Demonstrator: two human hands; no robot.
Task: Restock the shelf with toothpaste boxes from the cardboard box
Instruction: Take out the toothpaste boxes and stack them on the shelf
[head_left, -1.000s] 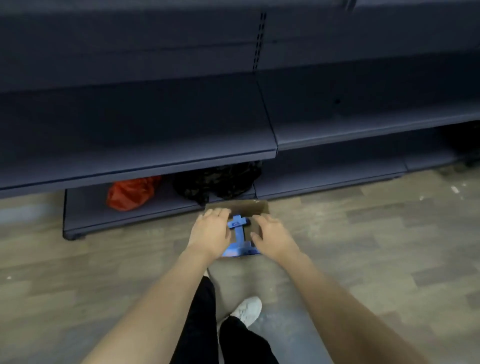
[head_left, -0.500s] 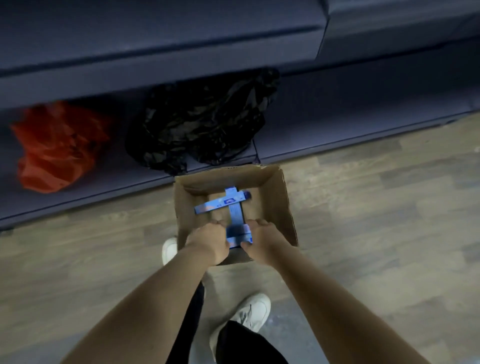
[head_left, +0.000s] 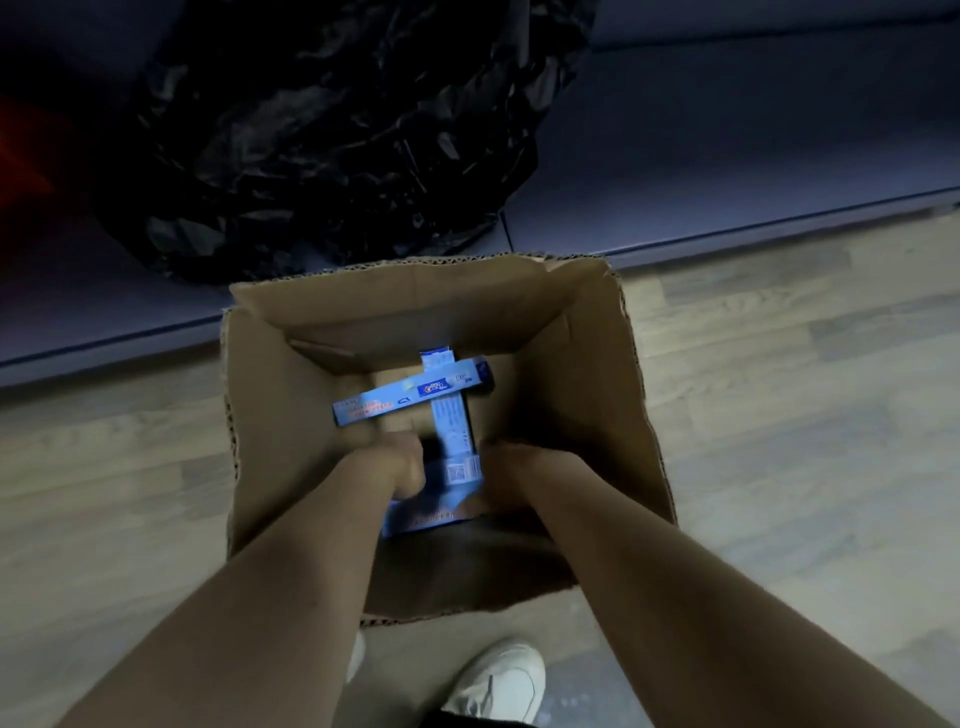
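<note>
Fingers of left hand (head_left: 397, 465) & right hand (head_left: 511, 467) hidden deep in cardboard box (head_left: 631, 395), grip can't tell; prob. gathering toothpaste boxes (head_left: 410, 397) for shelf.

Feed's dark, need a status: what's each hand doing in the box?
Left hand: down in the cardboard box, grip cannot be told.
Right hand: same, cannot be told.

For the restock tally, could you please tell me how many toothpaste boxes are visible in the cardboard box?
3: one lying crosswise on top, one lengthwise beneath it, one between the hands nearest the camera. More may be hidden under the hands.
</note>
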